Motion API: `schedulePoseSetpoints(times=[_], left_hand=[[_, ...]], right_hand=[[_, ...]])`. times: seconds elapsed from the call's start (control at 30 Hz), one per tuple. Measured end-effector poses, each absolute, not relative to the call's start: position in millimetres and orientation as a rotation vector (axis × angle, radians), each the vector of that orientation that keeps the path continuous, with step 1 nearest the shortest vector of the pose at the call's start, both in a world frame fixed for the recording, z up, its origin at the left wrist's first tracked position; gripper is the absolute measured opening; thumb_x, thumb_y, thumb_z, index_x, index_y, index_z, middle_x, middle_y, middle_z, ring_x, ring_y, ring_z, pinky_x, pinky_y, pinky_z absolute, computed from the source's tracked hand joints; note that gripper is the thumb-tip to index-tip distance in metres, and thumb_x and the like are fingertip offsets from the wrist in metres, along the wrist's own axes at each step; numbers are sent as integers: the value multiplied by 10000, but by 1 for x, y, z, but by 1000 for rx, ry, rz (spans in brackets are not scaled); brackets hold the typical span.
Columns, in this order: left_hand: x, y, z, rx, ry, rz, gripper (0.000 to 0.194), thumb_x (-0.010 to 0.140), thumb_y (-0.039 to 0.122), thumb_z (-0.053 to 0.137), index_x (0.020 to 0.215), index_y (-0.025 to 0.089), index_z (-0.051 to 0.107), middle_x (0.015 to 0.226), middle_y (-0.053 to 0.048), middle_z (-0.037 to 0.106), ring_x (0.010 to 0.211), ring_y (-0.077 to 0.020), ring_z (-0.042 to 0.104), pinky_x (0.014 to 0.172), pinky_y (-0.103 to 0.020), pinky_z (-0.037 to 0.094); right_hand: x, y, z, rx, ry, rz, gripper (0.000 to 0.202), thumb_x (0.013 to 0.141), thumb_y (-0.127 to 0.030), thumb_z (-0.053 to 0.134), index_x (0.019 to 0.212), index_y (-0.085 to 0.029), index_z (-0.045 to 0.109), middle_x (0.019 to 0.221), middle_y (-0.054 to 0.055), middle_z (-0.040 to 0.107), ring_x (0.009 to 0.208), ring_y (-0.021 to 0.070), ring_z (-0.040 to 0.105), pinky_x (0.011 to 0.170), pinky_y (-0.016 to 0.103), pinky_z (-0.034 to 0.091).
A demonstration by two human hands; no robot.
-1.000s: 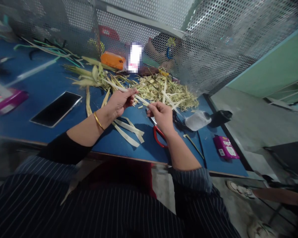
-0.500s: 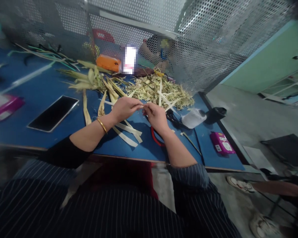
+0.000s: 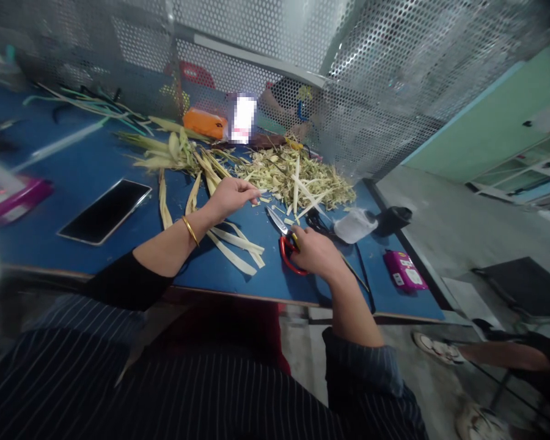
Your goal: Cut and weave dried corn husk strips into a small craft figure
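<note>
The thumb and fingers of my left hand (image 3: 233, 198) are pinched together in front of the pile, with a small pale tip of husk strip (image 3: 262, 192) showing past them. My right hand (image 3: 318, 252) is closed at the handles of red-handled scissors (image 3: 277, 221), which lie near the table's front with their blades pointing away to the left. Its fingertips are partly hidden. Pale cut husk strips (image 3: 238, 249) lie under and beside my left wrist. Beyond the hands is a heap of husk scraps (image 3: 318, 180), with whole dry corn husks (image 3: 176, 153) to its left.
A phone (image 3: 105, 211) lies on the blue table (image 3: 82, 153) at left. On the right are a white roll (image 3: 355, 225), a black cylinder (image 3: 394, 220) and a purple packet (image 3: 406, 270). A perforated metal screen (image 3: 266, 36) stands behind. Another person's leg (image 3: 504, 355) is at lower right.
My right hand has left my left hand and moved down and right to the scissors, whose blades now show. My left hand stays pinched in nearly the same place.
</note>
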State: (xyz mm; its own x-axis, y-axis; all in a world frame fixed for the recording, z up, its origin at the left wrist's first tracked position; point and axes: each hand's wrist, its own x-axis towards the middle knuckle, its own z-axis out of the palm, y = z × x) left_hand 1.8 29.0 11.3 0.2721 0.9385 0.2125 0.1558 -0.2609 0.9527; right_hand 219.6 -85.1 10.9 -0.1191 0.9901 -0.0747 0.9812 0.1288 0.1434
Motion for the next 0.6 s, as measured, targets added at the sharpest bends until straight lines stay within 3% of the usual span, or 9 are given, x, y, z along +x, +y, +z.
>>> schedulePoseSetpoints(times=[0.23, 0.3, 0.4, 0.47, 0.6], left_hand=[[1, 28, 13, 1555, 1052, 1115, 215, 750, 283, 680, 583, 150, 704, 587, -17, 641, 465, -56, 374, 470, -209, 273], [2, 28, 12, 1491, 1047, 1132, 207, 761, 281, 682, 611, 141, 707, 595, -18, 633, 467, -50, 368, 464, -198, 275], [3, 28, 12, 1376, 1013, 1136, 184, 777, 295, 688, 703, 130, 723, 670, -33, 659, 467, -41, 382, 440, -187, 269], [4, 28, 12, 1324, 991, 1135, 186, 782, 307, 692, 745, 127, 724, 716, -46, 672, 473, -43, 406, 417, -183, 250], [5, 27, 13, 1318, 974, 1159, 191, 788, 310, 696, 755, 124, 723, 735, -55, 668, 480, -43, 426, 399, -174, 239]], right_hand=[[225, -75, -11, 2311, 2373, -72, 495, 807, -300, 522, 1286, -182, 563, 1068, 134, 719, 958, 295, 679, 784, 356, 491], [230, -71, -18, 2471, 2556, -357, 529, 780, -289, 552, 1300, -193, 554, 1067, 105, 715, 951, 267, 671, 821, 369, 503], [232, -65, -26, 2562, 2738, -1213, 597, 727, -326, 635, 1302, -205, 529, 965, 57, 688, 819, 212, 656, 779, 365, 524], [229, -63, -27, 2503, 2749, -1603, 666, 658, -339, 729, 1279, -217, 522, 941, 31, 649, 806, 189, 633, 790, 353, 520], [223, -65, -25, 2453, 2751, -1687, 710, 577, -356, 814, 1217, -232, 533, 913, -9, 579, 798, 155, 566, 809, 335, 485]])
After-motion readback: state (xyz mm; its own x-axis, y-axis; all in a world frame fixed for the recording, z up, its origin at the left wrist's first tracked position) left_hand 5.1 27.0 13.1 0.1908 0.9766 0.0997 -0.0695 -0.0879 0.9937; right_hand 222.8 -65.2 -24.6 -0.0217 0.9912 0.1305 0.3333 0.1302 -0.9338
